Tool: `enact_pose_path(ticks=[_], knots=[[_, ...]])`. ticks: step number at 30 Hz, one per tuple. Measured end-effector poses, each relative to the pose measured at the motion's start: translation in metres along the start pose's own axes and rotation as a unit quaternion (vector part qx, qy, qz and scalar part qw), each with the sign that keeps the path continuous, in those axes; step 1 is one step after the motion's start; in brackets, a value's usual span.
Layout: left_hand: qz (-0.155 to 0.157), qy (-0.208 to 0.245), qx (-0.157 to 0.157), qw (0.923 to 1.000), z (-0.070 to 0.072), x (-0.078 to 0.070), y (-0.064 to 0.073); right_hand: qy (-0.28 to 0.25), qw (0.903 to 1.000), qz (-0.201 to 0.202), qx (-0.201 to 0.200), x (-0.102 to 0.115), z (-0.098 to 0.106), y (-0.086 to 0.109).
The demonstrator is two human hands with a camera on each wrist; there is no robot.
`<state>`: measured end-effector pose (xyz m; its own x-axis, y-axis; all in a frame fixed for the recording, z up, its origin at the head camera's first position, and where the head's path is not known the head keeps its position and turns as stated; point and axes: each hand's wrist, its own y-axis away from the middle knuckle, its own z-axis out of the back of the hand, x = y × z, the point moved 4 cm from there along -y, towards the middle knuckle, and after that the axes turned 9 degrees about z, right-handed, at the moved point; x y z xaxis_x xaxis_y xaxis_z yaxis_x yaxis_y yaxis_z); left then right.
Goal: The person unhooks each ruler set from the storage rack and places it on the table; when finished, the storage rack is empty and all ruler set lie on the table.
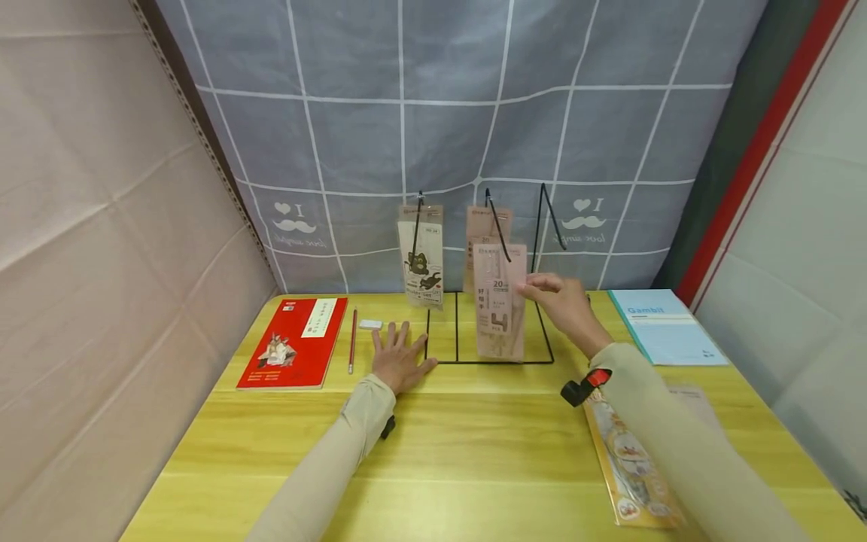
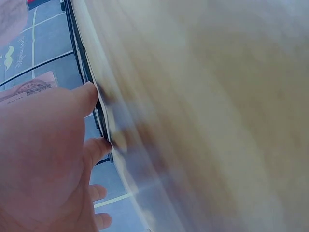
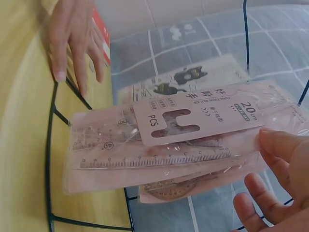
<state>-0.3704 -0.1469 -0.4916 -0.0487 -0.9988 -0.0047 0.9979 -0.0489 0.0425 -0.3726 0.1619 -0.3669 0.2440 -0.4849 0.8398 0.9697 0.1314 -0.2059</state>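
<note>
My right hand (image 1: 565, 305) pinches the right edge of a pink ruler-set packet (image 1: 500, 309) between thumb and fingers. The middle hook of a black wire rack (image 1: 493, 363) overlaps the packet's top, and its tip shows in front. Through the clear wrapping, rulers (image 3: 154, 162) are visible in the right wrist view. Behind it hangs another pink packet (image 1: 478, 220), partly hidden. My left hand (image 1: 401, 361) rests with fingers spread on the table, its thumb at the rack base's front left corner. On the left hook hangs a packet with black cats (image 1: 421, 263).
The rack's right hook (image 1: 552, 218) carries nothing. Left on the table (image 1: 474, 467) lie a red notebook (image 1: 294, 342), a pencil (image 1: 353, 342) and a white eraser (image 1: 370, 324). A light blue notebook (image 1: 667, 327) lies right, and an orange-edged packet (image 1: 630, 467) under my right forearm.
</note>
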Motion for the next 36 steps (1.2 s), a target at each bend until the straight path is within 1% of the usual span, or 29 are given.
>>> enact_pose_path(ticks=[4, 9, 13, 22, 29, 36], knots=[[0.000, -0.007, 0.010, 0.9999, -0.004, 0.002, -0.003, 0.005, 1.0000, 0.001, 0.008, 0.003, 0.001, 0.017], [-0.005, -0.011, 0.009, 0.9999, -0.007, 0.004, -0.005, 0.003, 0.9998, 0.008, 0.016, 0.005, 0.003, 0.036], [-0.005, -0.012, 0.015, 0.9998, -0.008, 0.004, -0.005, -0.001, 0.9999, -0.002, 0.017, 0.007, 0.005, 0.049], [0.005, -0.016, 0.026, 0.9995, -0.002, 0.003, -0.002, -0.012, 0.9998, 0.008, 0.011, 0.012, 0.006, 0.069], [0.005, -0.019, 0.020, 0.9996, -0.002, 0.003, 0.001, -0.016, 0.9997, -0.009, 0.014, 0.010, 0.006, 0.088], [-0.006, -0.010, 0.015, 0.9998, 0.000, 0.002, 0.001, -0.005, 0.9997, -0.020, 0.014, 0.007, 0.013, 0.111]])
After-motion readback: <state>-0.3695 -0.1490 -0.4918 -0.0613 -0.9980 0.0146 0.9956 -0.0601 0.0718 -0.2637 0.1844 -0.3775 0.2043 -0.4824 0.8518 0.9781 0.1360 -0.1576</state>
